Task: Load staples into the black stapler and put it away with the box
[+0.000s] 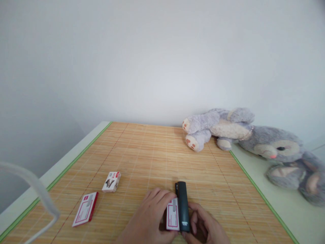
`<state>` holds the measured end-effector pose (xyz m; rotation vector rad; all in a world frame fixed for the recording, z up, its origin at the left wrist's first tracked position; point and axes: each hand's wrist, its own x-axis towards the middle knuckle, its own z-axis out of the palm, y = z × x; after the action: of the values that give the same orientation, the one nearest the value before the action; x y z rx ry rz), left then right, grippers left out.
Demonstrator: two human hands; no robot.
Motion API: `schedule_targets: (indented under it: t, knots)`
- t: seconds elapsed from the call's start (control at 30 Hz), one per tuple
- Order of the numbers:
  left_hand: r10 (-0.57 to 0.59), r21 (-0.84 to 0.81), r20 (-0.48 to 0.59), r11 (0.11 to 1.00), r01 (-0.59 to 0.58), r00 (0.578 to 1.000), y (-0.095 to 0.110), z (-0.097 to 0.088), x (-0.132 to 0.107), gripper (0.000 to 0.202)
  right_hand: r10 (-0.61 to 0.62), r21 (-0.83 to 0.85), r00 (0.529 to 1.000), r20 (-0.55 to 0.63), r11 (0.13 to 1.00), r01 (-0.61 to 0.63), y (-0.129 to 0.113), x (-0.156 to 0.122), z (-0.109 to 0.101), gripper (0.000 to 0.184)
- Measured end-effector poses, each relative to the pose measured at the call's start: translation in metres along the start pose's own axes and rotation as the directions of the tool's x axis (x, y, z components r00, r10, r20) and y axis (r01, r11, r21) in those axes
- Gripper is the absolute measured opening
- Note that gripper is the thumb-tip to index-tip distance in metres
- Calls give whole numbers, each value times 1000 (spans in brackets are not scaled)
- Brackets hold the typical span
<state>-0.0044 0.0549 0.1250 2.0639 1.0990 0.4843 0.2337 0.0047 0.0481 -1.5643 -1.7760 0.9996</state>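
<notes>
A black stapler (183, 206) lies lengthwise on the bamboo mat, its lower end towards me. Against its left side is a small staple box (173, 215), white with a magenta border and a grey strip printed on it. My left hand (154, 215) is curved around the staple box, fingers at its far end and thumb at its near end. On the right, my right hand (203, 225) grips the stapler, its thumb at the near end and a finger along the side. The curled fingers of that hand are partly hidden.
A matching flat box (85, 209) lies to the left, with a small white box (111, 182) beyond it. A grey plush rabbit (228, 130) lies across the back right. A blurred white curved rod (43, 193) crosses the lower left. The bamboo mat (152, 152) has green edging.
</notes>
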Motion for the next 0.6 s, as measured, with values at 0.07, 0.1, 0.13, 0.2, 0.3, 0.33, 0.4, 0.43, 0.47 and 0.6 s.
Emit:
schedule_targets:
  t: [0.07, 0.1, 0.13, 0.2, 0.3, 0.33, 0.4, 0.43, 0.47, 0.6]
  knots:
    - [6, 10, -9, 1000, -6, 1000, 0, 1, 1, 59, 8, 6, 1000, 4, 1000, -9, -2, 0, 0, 55]
    - [12, 14, -12, 1000, -11, 1000, 0, 2, 2, 58, 11, 13, 1000, 4, 1000, -11, -2, 0, 0, 58]
    - [16, 16, -12, 1000, -16, 1000, -1, 4, 2, 57, 10, 20, 1000, 2, 1000, -10, -2, 0, 0, 60]
    - [12, 21, -7, 1000, -12, 1000, -3, 6, 0, 64, 1, 25, 1000, -7, 1000, -1, -1, -1, 0, 61]
    - [-17, 71, -26, 997, 19, 1000, -11, 6, -10, 91, 14, 48, 1000, 21, 999, -15, 3, -1, -4, 65]
    - [-23, 102, -53, 994, 28, 998, -16, 4, -17, 96, 26, 67, 999, 45, 997, -29, 5, 0, -6, 67]
    - [-22, 184, -147, 982, 49, 989, -31, -7, -37, 94, 43, 105, 994, 101, 993, -54, 7, 0, -11, 72]
    - [-29, 230, -231, 970, 83, 973, -42, -15, -49, 93, 46, 117, 991, 123, 991, -61, 7, 0, -13, 74]
    - [-38, 280, -326, 951, 135, 944, -54, -24, -63, 93, 47, 124, 989, 139, 990, -64, 7, 1, -15, 75]
    - [-31, 447, -566, 828, 338, 824, -114, -67, -119, 87, 61, 139, 984, 168, 987, -85, 3, 1, -18, 76]
